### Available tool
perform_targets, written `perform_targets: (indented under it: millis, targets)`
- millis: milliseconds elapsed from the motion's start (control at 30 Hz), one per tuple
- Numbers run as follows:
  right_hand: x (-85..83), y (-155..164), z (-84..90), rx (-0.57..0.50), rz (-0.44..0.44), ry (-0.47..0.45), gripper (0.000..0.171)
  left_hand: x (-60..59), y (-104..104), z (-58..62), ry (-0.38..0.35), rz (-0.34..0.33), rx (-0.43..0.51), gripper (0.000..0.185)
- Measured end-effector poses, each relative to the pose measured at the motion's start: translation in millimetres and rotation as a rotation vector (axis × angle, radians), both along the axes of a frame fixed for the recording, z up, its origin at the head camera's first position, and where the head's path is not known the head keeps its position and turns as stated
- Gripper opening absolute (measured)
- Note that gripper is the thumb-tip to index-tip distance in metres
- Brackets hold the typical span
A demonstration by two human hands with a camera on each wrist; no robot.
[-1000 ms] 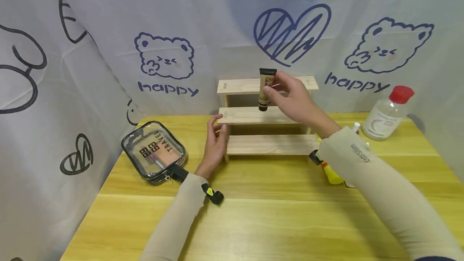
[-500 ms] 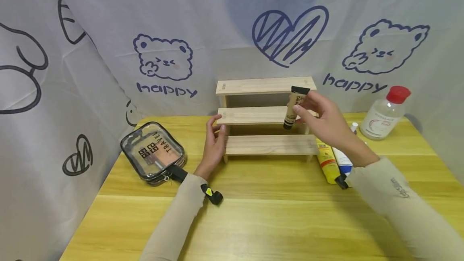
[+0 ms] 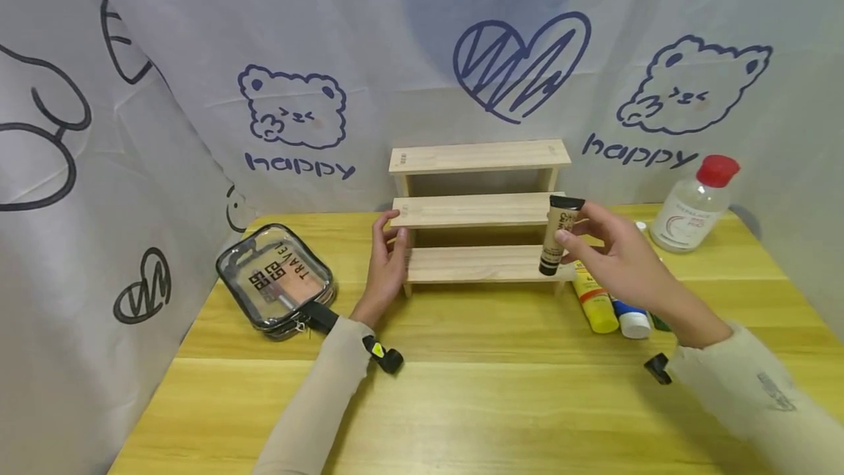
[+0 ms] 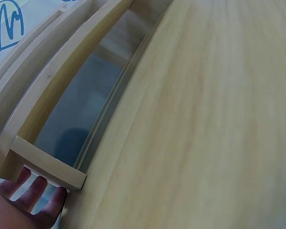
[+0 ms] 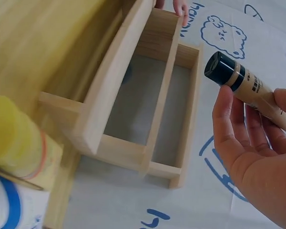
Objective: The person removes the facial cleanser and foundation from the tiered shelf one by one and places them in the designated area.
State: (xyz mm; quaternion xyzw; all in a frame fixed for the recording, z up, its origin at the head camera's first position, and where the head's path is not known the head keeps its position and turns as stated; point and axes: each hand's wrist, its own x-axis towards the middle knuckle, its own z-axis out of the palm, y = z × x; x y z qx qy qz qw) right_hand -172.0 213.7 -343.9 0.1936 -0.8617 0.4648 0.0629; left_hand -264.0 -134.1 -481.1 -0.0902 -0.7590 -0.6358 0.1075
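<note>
The tube [image 3: 558, 234] is slim and beige, with a black cap. It stands nearly upright, cap up, at the right end of the wooden rack [image 3: 478, 211]. The right hand [image 3: 616, 255] pinches it; the left hand [image 3: 385, 266] rests relaxed on the rack's left end.

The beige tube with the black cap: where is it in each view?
Head: beige tube, right of centre, pinched upright in the right hand.
Left wrist: not in view.
Right wrist: upper right, cap toward the left.
Shared landmark: wooden stepped shelf.
</note>
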Motion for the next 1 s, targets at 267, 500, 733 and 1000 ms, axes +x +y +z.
perform_targets:
  millis: [267, 500, 733, 1000]
  targets:
    - [17.3, 10.0, -21.1, 0.001, -0.033, -0.021, 0.015, 1.1, 0.4, -1.0, 0.012, -0.005, 0.009, 0.042]
    - [29.9, 19.9, -36.9, -0.007, -0.024, -0.053, 0.009, -0.1, -1.3, -2.8, 0.007, 0.003, 0.014, 0.042]
    - [40.0, 27.9, -48.3, 0.079, -0.029, -0.168, 0.015, 1.2, -3.4, -2.5, 0.009, 0.008, 0.007, 0.042]
    - [49.3, 36.5, -59.5, 0.123, -0.027, -0.189, 0.014, 0.2, -1.2, -0.5, 0.008, -0.008, 0.008, 0.042]
